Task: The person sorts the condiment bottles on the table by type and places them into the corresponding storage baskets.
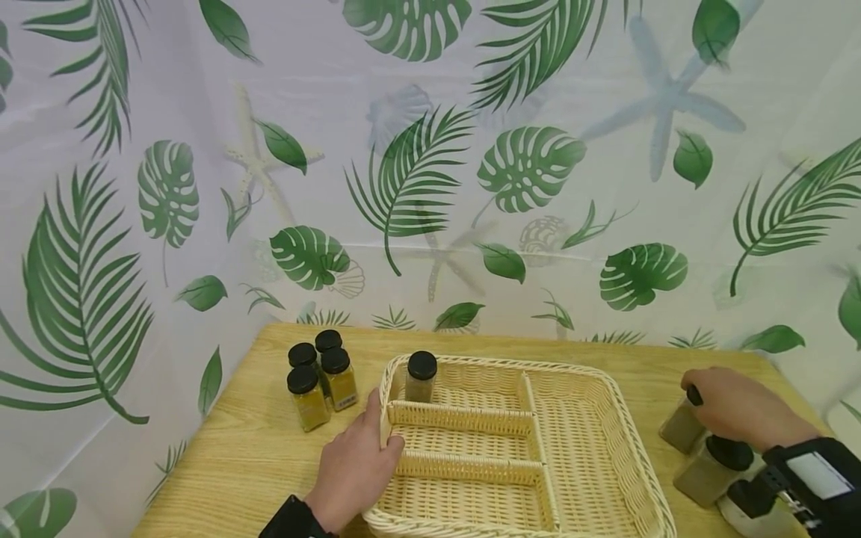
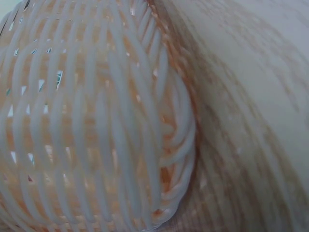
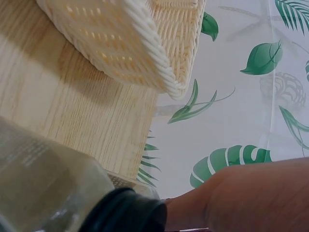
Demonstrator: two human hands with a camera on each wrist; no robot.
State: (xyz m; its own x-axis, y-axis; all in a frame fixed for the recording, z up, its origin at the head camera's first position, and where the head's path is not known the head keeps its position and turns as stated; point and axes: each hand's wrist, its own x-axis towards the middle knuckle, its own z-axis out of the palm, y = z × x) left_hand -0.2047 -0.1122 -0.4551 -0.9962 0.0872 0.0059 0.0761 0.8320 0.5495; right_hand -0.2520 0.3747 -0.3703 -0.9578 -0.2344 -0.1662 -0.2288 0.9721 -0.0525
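Note:
My left hand (image 1: 356, 467) grips the left rim of a cream wicker basket (image 1: 385, 403), thumb over the inner side and fingers along the outside. The basket's weave (image 2: 96, 121) fills much of the left wrist view. Out to the right of the basket, my right hand (image 1: 743, 403) holds a spice jar (image 1: 679, 430) by its black lid, fingers curled over the top. A second jar (image 1: 706, 471) with a black lid stands just nearer; it looms large as a clear jar (image 3: 48, 179) in the right wrist view. One jar (image 1: 420, 385) stands in the basket's back left compartment.
Several jars of yellow spice (image 1: 311, 403) with black lids stand grouped left of the basket. Another pale jar (image 1: 747, 515) sits partly hidden under the right wrist. A leaf-print cloth (image 1: 430, 187) hangs behind the wooden table (image 1: 222, 463).

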